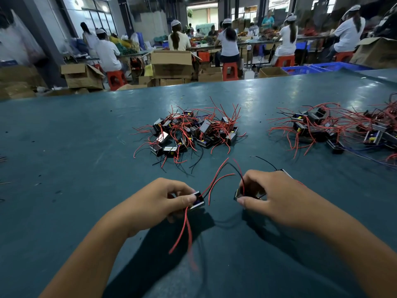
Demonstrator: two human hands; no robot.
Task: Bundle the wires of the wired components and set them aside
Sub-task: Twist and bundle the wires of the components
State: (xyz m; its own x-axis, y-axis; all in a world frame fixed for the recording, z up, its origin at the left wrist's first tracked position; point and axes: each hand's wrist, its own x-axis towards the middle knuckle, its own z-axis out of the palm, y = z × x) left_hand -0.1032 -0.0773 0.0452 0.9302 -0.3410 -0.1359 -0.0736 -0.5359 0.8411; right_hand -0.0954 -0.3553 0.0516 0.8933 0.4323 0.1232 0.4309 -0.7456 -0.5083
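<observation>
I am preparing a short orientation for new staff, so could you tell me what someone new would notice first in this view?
First, the two hands low in the view, each gripping a small wired component: the left hand holds one trailing red wires, the right hand another. Next, the central pile of components tangled in red and black wires on the teal table. A second pile sprawls at the right edge.

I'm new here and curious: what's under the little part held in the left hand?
Two red wires hang from the component in the left hand, above the green table and its shadow. The component's underside is hidden by the fingers' grip.
</observation>
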